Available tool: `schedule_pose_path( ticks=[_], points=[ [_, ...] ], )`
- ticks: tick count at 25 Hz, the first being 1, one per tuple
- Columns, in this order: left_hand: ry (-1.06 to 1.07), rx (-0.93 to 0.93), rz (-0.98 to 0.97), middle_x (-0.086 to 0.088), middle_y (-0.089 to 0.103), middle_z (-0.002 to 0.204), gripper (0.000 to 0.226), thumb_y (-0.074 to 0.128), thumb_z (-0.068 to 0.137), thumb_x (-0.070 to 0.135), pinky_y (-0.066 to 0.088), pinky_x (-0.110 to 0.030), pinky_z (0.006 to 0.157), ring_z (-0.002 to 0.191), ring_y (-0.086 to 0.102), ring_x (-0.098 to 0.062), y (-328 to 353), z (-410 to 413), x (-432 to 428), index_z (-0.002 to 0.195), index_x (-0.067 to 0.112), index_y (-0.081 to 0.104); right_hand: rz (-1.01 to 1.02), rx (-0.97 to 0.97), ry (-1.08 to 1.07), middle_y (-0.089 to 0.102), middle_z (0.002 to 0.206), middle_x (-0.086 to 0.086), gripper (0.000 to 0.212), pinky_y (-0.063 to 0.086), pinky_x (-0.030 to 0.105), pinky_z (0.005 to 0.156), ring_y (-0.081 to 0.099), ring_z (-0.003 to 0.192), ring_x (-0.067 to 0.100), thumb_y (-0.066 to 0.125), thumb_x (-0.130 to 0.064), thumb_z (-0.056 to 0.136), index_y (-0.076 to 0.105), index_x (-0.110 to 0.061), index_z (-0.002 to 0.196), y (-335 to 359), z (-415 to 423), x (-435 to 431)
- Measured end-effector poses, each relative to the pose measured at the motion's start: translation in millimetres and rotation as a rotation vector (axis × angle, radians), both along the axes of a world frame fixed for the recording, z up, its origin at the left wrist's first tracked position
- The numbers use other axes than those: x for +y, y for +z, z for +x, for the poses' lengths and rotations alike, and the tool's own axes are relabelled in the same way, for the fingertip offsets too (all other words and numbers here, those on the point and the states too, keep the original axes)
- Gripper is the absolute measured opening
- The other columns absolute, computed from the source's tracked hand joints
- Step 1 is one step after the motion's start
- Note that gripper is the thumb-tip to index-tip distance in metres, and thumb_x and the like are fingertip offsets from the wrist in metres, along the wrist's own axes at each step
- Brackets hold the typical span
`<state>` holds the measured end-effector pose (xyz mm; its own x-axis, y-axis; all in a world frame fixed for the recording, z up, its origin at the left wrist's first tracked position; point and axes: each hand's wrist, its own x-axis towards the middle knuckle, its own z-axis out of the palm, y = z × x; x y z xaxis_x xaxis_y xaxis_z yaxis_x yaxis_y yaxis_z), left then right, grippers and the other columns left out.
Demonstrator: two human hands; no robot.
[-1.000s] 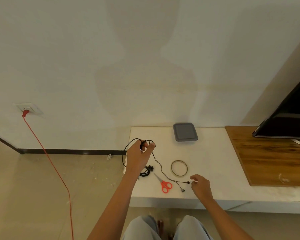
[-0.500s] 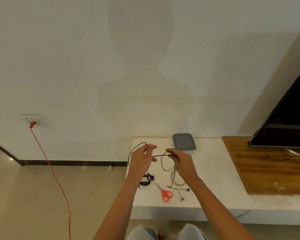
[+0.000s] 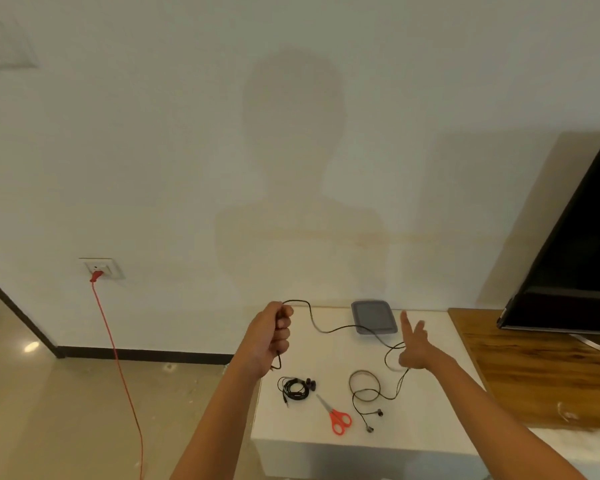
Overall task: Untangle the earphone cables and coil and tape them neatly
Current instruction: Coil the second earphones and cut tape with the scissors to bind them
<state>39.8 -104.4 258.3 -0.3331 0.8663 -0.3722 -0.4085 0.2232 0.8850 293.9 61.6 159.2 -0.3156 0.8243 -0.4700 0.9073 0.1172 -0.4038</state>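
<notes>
Currently, the left hand (image 3: 271, 336) has its fingers clenched around the earphone cable (image 3: 329, 330), which sags across to the right hand (image 3: 414, 353). There, 2 fingers point straight up, and any grip on the cable cannot be determined. The coiled earphone (image 3: 295, 388) lies below the left fingers.

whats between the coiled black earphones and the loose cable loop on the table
Small red-handled metal scissors lie flat on the white tabletop there, in the head view.

White wall (image 3: 187, 133), socket (image 3: 99, 268) with red cord (image 3: 116, 358), glossy beige floor (image 3: 66, 410), white counter (image 3: 326, 452), wooden top (image 3: 534, 375), black screen (image 3: 575, 254)
</notes>
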Motion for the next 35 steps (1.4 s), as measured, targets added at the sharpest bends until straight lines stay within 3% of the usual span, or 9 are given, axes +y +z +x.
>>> schedule_pose_path(
  ticks=[2, 4, 7, 10, 17, 22, 26, 29, 35],
  points=[
    [-0.154, 0.123, -0.057, 0.007, 0.029, 0.055, 0.029, 0.039, 0.093, 0.021, 0.015, -0.019, 0.039, 0.044, 0.017, -0.008, 9, 11, 0, 0.065, 0.018, 0.047, -0.063, 0.26, 0.112, -0.015, 0.158, 0.008, 0.097, 0.019, 0.036, 0.115, -0.008, 0.146, 0.027, 0.055, 0.003, 0.084, -0.013, -0.023, 0.149, 32, -19, -19],
    [-0.292, 0.212, -0.074, 0.007, 0.029, 0.054, 0.03, 0.039, 0.091, 0.02, 0.014, -0.02, 0.041, 0.046, 0.015, -0.009, 18, 26, 3, 0.061, 0.02, 0.043, -0.111, 0.653, 0.261, 0.021, 0.155, -0.006, 0.077, 0.026, 0.025, 0.11, 0.021, 0.143, 0.012, 0.058, -0.01, 0.089, 0.014, -0.03, 0.149, 65, -46, -48],
    [-0.354, 0.213, -0.051, 0.007, 0.032, 0.054, 0.029, 0.04, 0.092, 0.022, 0.016, -0.019, 0.041, 0.046, 0.017, -0.009, 27, 40, 5, 0.063, 0.019, 0.044, -0.05, 0.885, 0.362, 0.068, 0.108, 0.006, 0.026, 0.05, 0.03, 0.093, 0.064, 0.1, 0.013, 0.051, -0.018, 0.096, 0.057, -0.02, 0.121, 91, -74, -74],
    [-0.326, 0.196, -0.019, 0.006, 0.042, 0.057, 0.033, 0.042, 0.099, 0.031, 0.026, -0.016, 0.043, 0.045, 0.028, -0.006, 31, 40, -2, 0.072, 0.016, 0.055, 0.234, 0.996, 0.12, 0.063, 0.071, 0.008, 0.023, 0.055, 0.027, 0.065, 0.063, 0.062, 0.015, 0.042, -0.003, 0.097, 0.065, -0.006, 0.094, 103, -78, -73],
    [-0.516, 0.343, -0.08, 0.006, 0.055, 0.063, 0.03, 0.044, 0.1, 0.022, 0.041, -0.013, 0.051, 0.051, 0.045, -0.002, 39, 33, -34, 0.083, 0.013, 0.068, 0.463, 1.045, -0.371, 0.064, 0.072, 0.005, 0.022, 0.045, 0.016, 0.048, 0.053, 0.053, 0.013, 0.044, -0.009, 0.096, 0.065, -0.011, 0.088, 107, -64, -64],
    [-0.15, -0.137, 0.372, -0.006, 0.065, 0.078, 0.029, 0.04, 0.1, 0.017, 0.055, -0.02, 0.065, 0.066, 0.062, -0.011, 54, 38, -33, 0.082, 0.01, 0.061, 0.273, 0.737, 0.044, 0.058, 0.058, -0.007, 0.024, 0.04, 0.019, 0.048, 0.049, 0.05, 0.008, 0.053, -0.015, 0.092, 0.066, -0.026, 0.076, 84, -58, -104],
    [-0.091, 0.13, 0.434, -0.011, 0.071, 0.112, 0.029, 0.04, 0.1, 0.017, 0.044, -0.036, 0.102, 0.111, 0.064, -0.02, 43, 32, -20, 0.089, 0.005, 0.064, 0.337, 0.585, 0.296, 0.061, 0.06, -0.004, 0.025, 0.05, 0.031, 0.061, 0.057, 0.054, 0.01, 0.048, -0.045, 0.091, 0.062, -0.027, 0.08, 82, -56, -158],
    [-0.185, 0.331, 0.313, -0.005, 0.075, 0.1, 0.029, 0.048, 0.098, 0.019, 0.042, -0.036, 0.09, 0.101, 0.059, -0.022, 30, 26, -25, 0.088, 0.009, 0.073, 0.465, 0.751, 0.265, 0.057, 0.057, -0.005, 0.022, 0.043, 0.028, 0.053, 0.05, 0.05, 0.01, 0.052, -0.043, 0.085, 0.057, -0.027, 0.071, 122, -45, -161],
    [-0.478, 0.159, 0.305, -0.02, 0.071, 0.103, 0.032, 0.048, 0.095, 0.026, 0.048, -0.054, 0.09, 0.109, 0.065, -0.033, 32, 48, -41, 0.089, 0.007, 0.073, 0.597, 0.881, 0.202, 0.063, 0.064, -0.012, 0.007, 0.04, 0.012, 0.055, 0.051, 0.058, 0.004, 0.068, -0.022, 0.083, 0.068, -0.021, 0.076, 195, -54, -118]
  ],
)
